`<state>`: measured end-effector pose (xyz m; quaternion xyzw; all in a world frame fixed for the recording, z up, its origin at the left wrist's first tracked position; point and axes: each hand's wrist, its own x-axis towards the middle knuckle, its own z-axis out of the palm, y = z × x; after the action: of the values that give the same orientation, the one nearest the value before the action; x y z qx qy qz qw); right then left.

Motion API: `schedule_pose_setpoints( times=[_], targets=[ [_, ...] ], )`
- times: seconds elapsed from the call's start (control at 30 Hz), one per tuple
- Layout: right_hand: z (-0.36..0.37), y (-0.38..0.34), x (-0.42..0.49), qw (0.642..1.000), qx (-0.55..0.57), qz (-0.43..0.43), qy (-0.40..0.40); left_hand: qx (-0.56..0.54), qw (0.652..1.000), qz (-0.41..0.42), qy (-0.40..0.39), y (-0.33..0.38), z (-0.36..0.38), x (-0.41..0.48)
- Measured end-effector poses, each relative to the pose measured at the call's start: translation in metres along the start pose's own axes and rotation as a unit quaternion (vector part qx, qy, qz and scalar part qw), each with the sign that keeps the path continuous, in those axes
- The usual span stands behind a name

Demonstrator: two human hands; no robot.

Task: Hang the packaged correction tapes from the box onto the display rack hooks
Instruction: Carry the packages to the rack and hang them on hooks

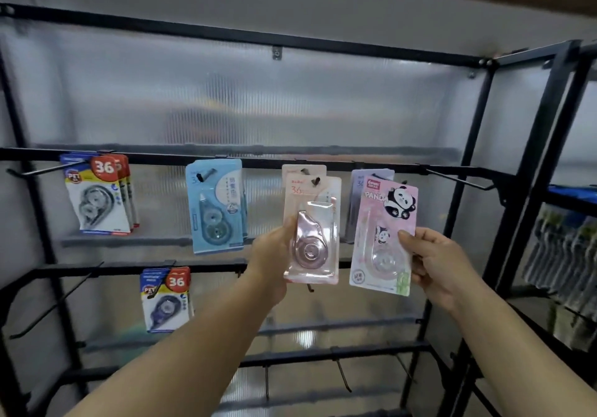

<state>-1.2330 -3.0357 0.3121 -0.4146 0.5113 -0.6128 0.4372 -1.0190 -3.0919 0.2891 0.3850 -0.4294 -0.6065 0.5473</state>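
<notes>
You hold two packs up at the display rack's [161, 157] middle rail.
From the left, "36" "PET" packs [97, 198] and a blue pack [217, 206] already hang. Your left hand [274, 255] pinches the pink "36" pack [312, 232] by its edge, hang hole at a hook, likely to thread it on. Your right hand [436, 264] grips the "PANDA" pack [384, 239] low, apparently next. The box is out of view.
</notes>
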Motion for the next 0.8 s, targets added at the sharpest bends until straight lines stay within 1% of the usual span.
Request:
schedule_pose_setpoints(
  times=[0.13, 0.3, 0.37, 0.4, 0.47, 0.5, 0.53, 0.57, 0.6, 0.67, 0.73, 0.8],
  targets=[
    [0.007, 0.004, 0.018, 0.999, -0.025, -0.022, -0.025, 0.054, 0.997, 0.008, 0.06, 0.006, 0.004, 0.016],
    [0.0, 0.007, 0.032, 0.996, -0.058, -0.052, -0.034, 0.078, 0.988, -0.007, 0.136, 0.014, 0.017, 0.046],
    [-0.007, 0.008, 0.036, 0.994, -0.07, -0.065, -0.046, 0.083, 0.982, 0.005, 0.172, 0.015, 0.02, 0.059],
    [-0.011, 0.009, 0.039, 0.993, -0.077, -0.07, -0.053, 0.106, 0.972, 0.02, 0.208, 0.014, 0.021, 0.065],
    [-0.019, 0.012, 0.045, 0.992, -0.085, -0.075, -0.063, 0.167, 0.933, 0.044, 0.316, 0.005, 0.024, 0.069],
    [-0.022, 0.013, 0.048, 0.991, -0.084, -0.075, -0.069, 0.174, 0.917, 0.046, 0.356, -0.001, 0.028, 0.065],
    [-0.024, 0.015, 0.05, 0.992, -0.08, -0.072, -0.072, 0.154, 0.921, 0.037, 0.355, -0.009, 0.034, 0.059],
    [-0.027, 0.017, 0.053, 0.992, -0.077, -0.067, -0.073, 0.12, 0.941, 0.014, 0.317, -0.018, 0.042, 0.051],
    [-0.03, 0.019, 0.055, 0.993, -0.074, -0.06, -0.073, 0.096, 0.961, -0.025, 0.257, -0.029, 0.052, 0.042],
    [-0.037, 0.023, 0.057, 0.993, -0.075, -0.055, -0.079, 0.089, 0.985, -0.093, 0.113, -0.046, 0.072, 0.024],
    [-0.047, 0.024, 0.057, 0.991, -0.083, -0.05, -0.088, 0.109, 0.988, -0.103, -0.024, -0.059, 0.088, 0.013],
    [-0.063, 0.027, 0.058, 0.994, -0.071, -0.03, -0.083, 0.123, 0.986, -0.076, -0.085, -0.067, 0.101, 0.008]
  ],
)
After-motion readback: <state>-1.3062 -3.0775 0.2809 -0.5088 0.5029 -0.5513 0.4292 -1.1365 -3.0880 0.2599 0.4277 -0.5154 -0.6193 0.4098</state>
